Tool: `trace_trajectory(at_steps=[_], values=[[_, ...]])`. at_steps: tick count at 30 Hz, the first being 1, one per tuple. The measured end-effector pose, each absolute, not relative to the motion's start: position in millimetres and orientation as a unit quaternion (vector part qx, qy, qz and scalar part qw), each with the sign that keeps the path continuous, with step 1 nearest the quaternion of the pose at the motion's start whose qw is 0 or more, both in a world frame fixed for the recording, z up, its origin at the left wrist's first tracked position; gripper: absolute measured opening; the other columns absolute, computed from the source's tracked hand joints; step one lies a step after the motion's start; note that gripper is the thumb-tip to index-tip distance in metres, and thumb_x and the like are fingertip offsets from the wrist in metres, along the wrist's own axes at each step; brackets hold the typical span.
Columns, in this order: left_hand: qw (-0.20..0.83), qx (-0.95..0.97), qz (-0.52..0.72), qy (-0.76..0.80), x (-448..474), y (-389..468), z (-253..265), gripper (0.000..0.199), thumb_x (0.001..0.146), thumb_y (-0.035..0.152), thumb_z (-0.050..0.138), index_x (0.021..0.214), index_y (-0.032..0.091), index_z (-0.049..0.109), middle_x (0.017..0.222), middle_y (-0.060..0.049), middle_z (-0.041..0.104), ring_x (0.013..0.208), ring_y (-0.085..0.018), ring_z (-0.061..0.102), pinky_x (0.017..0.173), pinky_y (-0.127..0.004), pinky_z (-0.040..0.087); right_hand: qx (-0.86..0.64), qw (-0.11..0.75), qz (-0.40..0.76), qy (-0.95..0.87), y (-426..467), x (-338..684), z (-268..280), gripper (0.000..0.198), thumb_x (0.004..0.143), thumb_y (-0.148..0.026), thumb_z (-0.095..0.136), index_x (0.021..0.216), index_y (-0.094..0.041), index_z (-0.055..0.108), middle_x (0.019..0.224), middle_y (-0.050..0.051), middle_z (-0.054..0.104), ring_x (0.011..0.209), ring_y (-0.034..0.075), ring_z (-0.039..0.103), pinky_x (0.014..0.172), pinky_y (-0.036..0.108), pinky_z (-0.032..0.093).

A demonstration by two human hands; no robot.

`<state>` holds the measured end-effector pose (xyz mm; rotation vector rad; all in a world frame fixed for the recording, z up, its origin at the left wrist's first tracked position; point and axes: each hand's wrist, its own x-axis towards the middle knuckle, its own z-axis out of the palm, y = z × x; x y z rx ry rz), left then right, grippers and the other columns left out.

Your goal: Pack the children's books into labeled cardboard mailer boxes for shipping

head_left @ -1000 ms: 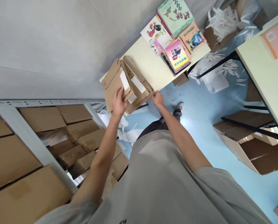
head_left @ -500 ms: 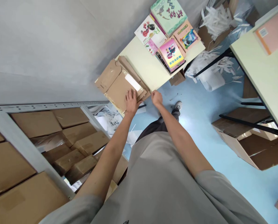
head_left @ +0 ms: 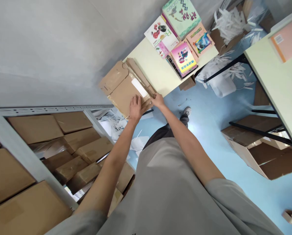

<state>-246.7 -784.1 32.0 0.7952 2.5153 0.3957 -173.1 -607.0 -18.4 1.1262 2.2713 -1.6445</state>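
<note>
A flattened cardboard box (head_left: 122,93) lies at the near-left end of the cream table (head_left: 144,60), with a white label (head_left: 139,87) on top and clear tape along its edges. My left hand (head_left: 135,109) rests on the cardboard with its fingers stretched out flat. At the right-hand edge, my right hand (head_left: 157,100) has its fingers closed on the rim of the cardboard, beside the label. Its fingertips are partly hidden. More folded cardboard (head_left: 138,73) shows along the far side of the box.
Books, among them a green one (head_left: 181,16) and a pink-yellow one (head_left: 184,58), are stacked on the table's far end. Shelving with cardboard boxes (head_left: 35,128) stands at left. White paper scraps (head_left: 230,24) fill a carton at right. Another table (head_left: 280,75) stands far right.
My right hand has moved left onto the edge of the cardboard, from just beyond its corner. My left hand has shifted slightly left and stays flat on it.
</note>
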Motion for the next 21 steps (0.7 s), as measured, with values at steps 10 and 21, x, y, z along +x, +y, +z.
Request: trace_trajectory(at_steps=[10,21], values=[[0.185,0.253,0.167,0.935,-249.6,-796.0,47.8,0.098,0.086,0.024,0.084,0.179,0.010,0.055,0.193,-0.029,0.043,0.186,-0.048,0.034,0.154,-0.068,0.027,0.342,0.042,-0.612,0.712,-607.8,-165.8,-3.2,0.031,0.109,-0.021,0.064,0.129,-0.016,0.087,0.130,0.013,0.088,0.125,0.026,0.082,0.119,0.037,0.063],[0.074,0.231,0.251,0.937,-290.7,-832.4,103.3,0.098,0.079,0.025,0.074,0.176,0.019,0.062,0.182,-0.016,0.063,0.174,-0.039,0.058,0.151,-0.055,0.041,0.415,0.117,-0.514,0.742,-591.4,-126.6,-22.4,0.023,0.108,-0.021,0.069,0.121,-0.014,0.087,0.130,0.022,0.090,0.133,0.038,0.084,0.125,0.051,0.061]])
